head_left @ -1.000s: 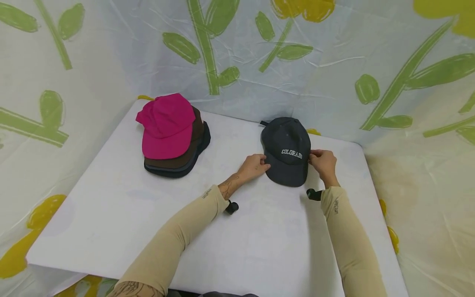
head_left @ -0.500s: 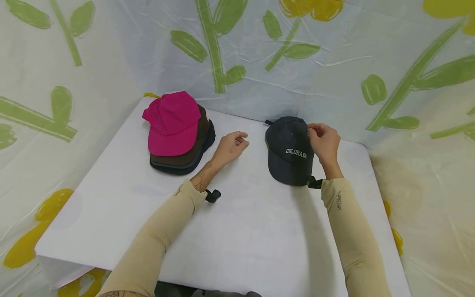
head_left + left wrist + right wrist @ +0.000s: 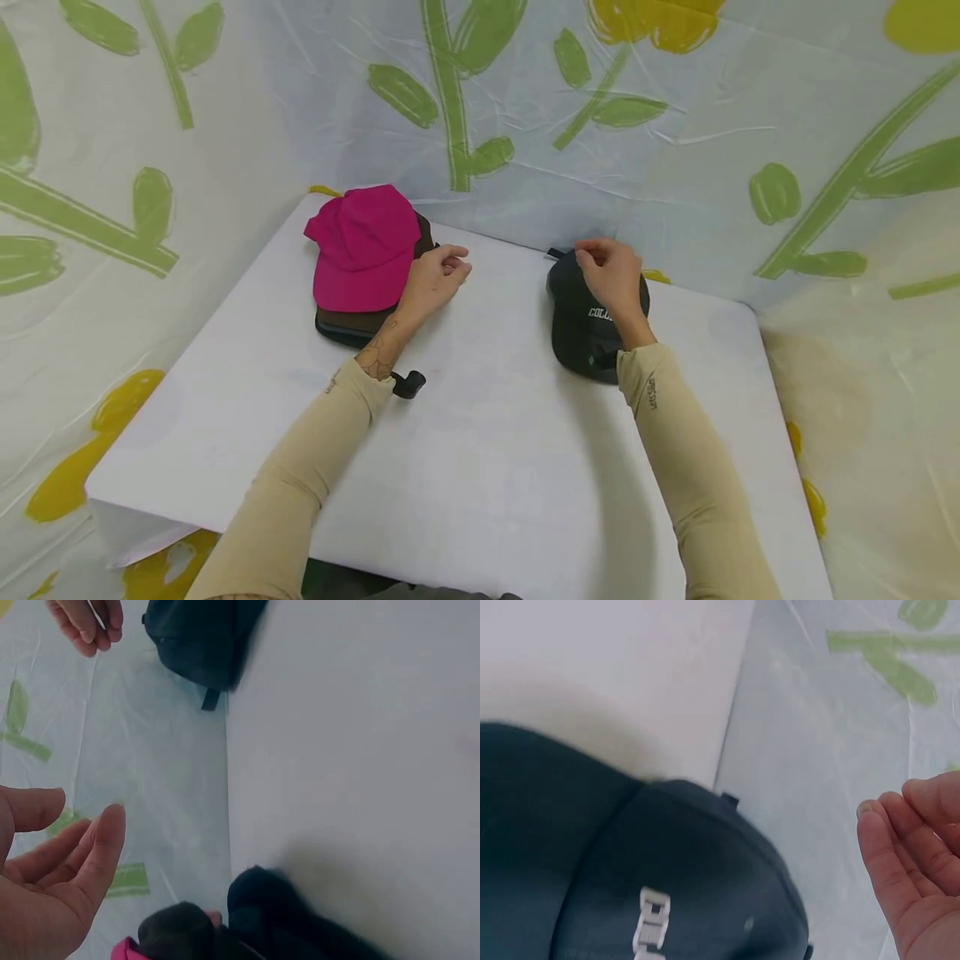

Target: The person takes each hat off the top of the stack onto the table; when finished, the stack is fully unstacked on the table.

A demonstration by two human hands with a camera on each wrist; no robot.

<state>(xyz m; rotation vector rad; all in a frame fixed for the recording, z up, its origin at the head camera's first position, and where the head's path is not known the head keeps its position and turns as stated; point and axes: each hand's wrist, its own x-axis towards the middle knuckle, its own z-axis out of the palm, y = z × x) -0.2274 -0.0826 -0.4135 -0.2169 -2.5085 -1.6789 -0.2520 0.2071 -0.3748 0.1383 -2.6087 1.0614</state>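
A dark cap [image 3: 581, 333] with white lettering lies on the right part of the table, its brim toward me. Over its crown hangs my right hand [image 3: 613, 275], fingers loosely bent; the right wrist view shows this hand [image 3: 919, 862] apart from the cap [image 3: 682, 870] and holding nothing. At the left, a pink cap [image 3: 367, 242] tops a stack of caps, with a brown cap [image 3: 352, 321] and darker ones under it. My left hand [image 3: 431, 283] is at the stack's right side, partly covering it. In the left wrist view its fingers [image 3: 105, 847] are spread from the thumb with nothing between them.
Both cap groups stand on a white-covered table [image 3: 465, 433] near its back edge. A plastic curtain [image 3: 517, 200] printed with green leaves and yellow flowers hangs behind and at the sides. A small black wrist camera [image 3: 408, 384] sticks out from my left sleeve.
Both hands have let go of the dark cap. My left hand has moved left to the cap stack; my right hand has risen and shifted left over the dark cap's crown.
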